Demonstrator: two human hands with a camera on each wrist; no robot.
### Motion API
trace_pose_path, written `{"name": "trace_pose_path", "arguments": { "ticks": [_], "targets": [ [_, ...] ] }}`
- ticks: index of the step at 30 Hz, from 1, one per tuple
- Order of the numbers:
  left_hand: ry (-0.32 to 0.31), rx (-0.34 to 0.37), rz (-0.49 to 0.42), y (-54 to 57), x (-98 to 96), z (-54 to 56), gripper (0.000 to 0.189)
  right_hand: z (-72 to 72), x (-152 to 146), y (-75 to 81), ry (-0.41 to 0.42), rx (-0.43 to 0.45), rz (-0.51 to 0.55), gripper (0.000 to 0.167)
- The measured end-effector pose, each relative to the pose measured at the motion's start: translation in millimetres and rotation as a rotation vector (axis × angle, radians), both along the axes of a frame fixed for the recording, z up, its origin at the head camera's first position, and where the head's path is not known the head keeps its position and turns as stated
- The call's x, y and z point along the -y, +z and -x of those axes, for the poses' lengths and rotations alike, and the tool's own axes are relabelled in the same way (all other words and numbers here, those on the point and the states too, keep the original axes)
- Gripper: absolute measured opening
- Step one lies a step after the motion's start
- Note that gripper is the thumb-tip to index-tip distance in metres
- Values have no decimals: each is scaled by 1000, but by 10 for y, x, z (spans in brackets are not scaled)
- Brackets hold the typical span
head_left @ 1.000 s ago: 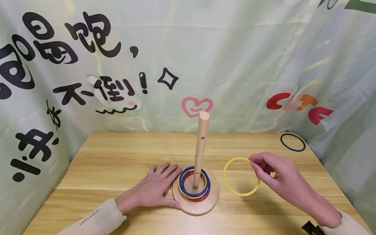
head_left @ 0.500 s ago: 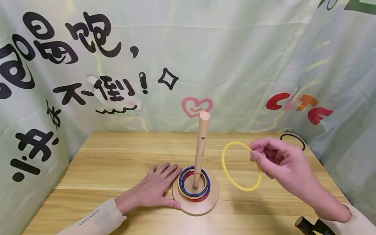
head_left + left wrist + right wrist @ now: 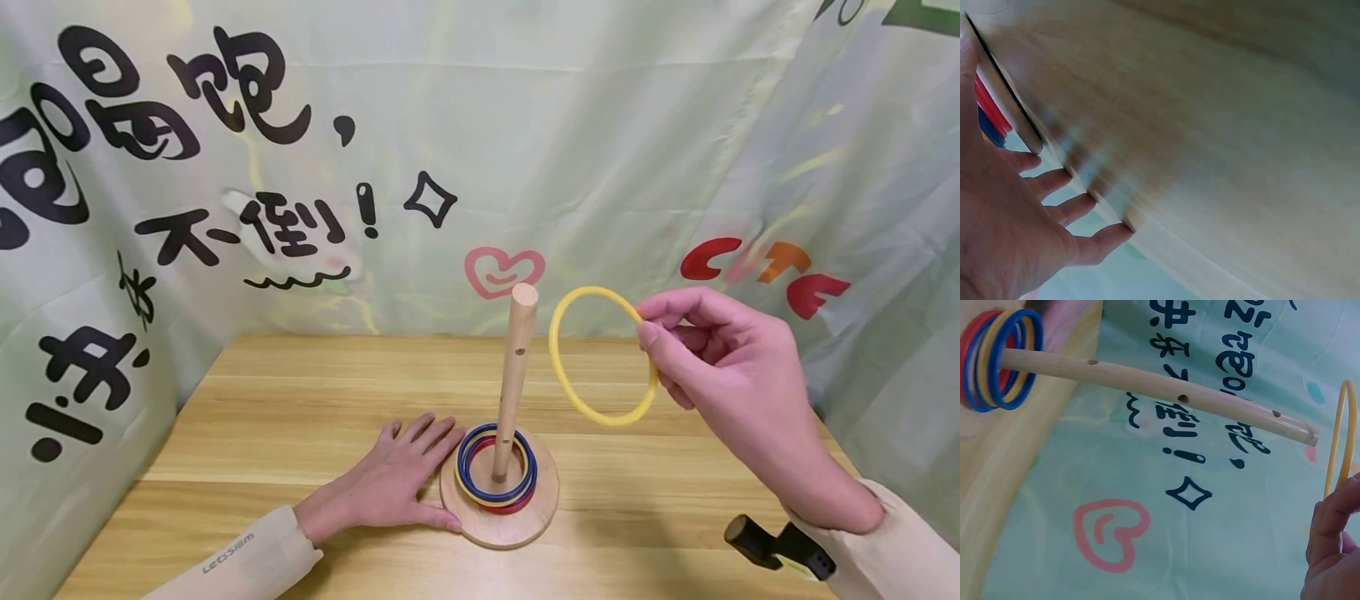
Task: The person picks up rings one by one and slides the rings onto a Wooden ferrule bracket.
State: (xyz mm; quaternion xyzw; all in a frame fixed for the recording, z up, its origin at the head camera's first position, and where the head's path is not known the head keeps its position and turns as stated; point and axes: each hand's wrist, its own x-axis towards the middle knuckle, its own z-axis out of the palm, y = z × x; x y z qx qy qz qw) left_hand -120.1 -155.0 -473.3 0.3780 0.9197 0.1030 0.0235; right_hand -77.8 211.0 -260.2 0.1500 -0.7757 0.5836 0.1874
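A wooden peg (image 3: 513, 375) stands upright on a round wooden base (image 3: 540, 525). Around its foot lies a stack of blue, yellow and red rings (image 3: 536, 479). My left hand (image 3: 386, 483) rests flat on the table with spread fingers, its thumb and index finger at the base's left edge. In the left wrist view, the base (image 3: 1007, 100) shows beside that hand (image 3: 1016, 219). Between thumb and fingers, my right hand (image 3: 731, 358) pinches a yellow ring (image 3: 596, 291) in the air, right of the peg's top. From the right wrist, the ring (image 3: 1349, 437) appears just beyond the peg's tip, apart from it.
The wooden table (image 3: 300, 400) ends at a printed cloth (image 3: 600, 167) hanging behind and at both sides. A black device (image 3: 780, 548) sits at my right wrist.
My right hand has lifted the yellow ring up from low over the table to about the peg's top height, tilting it more upright. It now hides the dark ring at the back right. Left hand unmoved.
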Motion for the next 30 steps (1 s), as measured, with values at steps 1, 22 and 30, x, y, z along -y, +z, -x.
{"name": "trace_pose_path", "arguments": {
  "ticks": [1, 22, 30],
  "targets": [
    [0, 1, 2, 0, -1, 0, 121, 12, 23, 22, -4, 1, -6, 15],
    [0, -6, -3, 14, -2, 0, 120, 280, 483, -103, 165, 46, 68, 6],
    [0, -4, -2, 7, -1, 0, 120, 331, 516, -397, 163, 101, -19, 5]
  ]
}}
